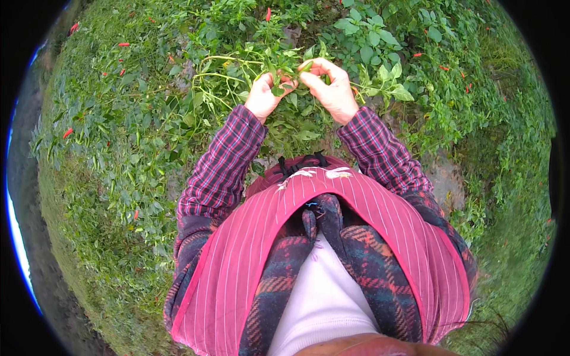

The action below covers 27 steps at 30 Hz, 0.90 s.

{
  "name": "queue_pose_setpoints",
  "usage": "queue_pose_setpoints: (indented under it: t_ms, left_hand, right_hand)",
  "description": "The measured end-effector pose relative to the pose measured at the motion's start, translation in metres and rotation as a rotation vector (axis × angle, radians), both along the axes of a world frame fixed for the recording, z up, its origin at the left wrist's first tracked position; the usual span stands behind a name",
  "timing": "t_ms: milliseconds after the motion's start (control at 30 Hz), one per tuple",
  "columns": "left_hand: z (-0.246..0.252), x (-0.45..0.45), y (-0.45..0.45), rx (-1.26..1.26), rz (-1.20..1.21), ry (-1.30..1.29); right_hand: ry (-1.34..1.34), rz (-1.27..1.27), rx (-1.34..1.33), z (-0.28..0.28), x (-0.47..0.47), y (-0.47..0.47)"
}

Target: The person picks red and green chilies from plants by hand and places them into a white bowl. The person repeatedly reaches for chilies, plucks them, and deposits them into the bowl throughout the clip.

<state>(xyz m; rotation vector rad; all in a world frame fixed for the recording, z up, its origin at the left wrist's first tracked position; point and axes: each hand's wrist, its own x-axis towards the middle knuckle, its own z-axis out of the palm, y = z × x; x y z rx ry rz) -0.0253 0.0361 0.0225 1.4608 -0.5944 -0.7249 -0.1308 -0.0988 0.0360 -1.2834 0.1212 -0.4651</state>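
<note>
My left hand (266, 95) grips a leafy chili pepper stem (276, 80), its fingers partly covered by leaves. Close beside it, my right hand (331, 89) pinches a green chili pepper (306, 66) between thumb and fingers. Another green pepper (327, 79) shows among the fingers of that hand. Pale bare branches (222, 76) stretch left from the held stem, and a sprig of light green leaves (392, 86) sticks out to the right of my right hand. Whether the pinched pepper is still attached to the plant cannot be made out.
Dense chili plants surround me, with red peppers such as one at the top (268, 14) and one at the left (67, 132). A broad-leaved plant (367, 35) grows beyond my right hand. My striped pink apron (231, 249) is close below, with grey ground (441, 178) to the right.
</note>
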Motion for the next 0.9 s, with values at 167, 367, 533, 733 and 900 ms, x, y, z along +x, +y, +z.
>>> queue_pose_setpoints:
  t_ms: [167, 367, 533, 733, 900]
  left_hand:
    - [-0.009, 0.002, 0.001, 0.023, -0.014, -0.011]
    - [-0.017, 0.006, 0.0, 0.099, -0.029, 0.043]
    - [-0.022, 0.006, 0.007, 0.06, -0.113, 0.064]
    - [-0.036, 0.005, 0.016, -0.044, -0.207, 0.137]
    - [-0.044, 0.001, 0.019, 0.12, -0.162, 0.144]
  right_hand:
    - [-0.027, 0.445, 0.427, -0.002, -0.054, -0.036]
    - [0.365, 0.267, 0.441, -0.087, -0.156, -0.072]
    - [0.757, -0.426, 0.44, -0.24, -0.232, -0.089]
    - [1.308, -0.162, -0.658, -0.313, -0.274, -0.133]
    - [0.412, -0.686, -0.665, -0.145, -0.111, -0.23]
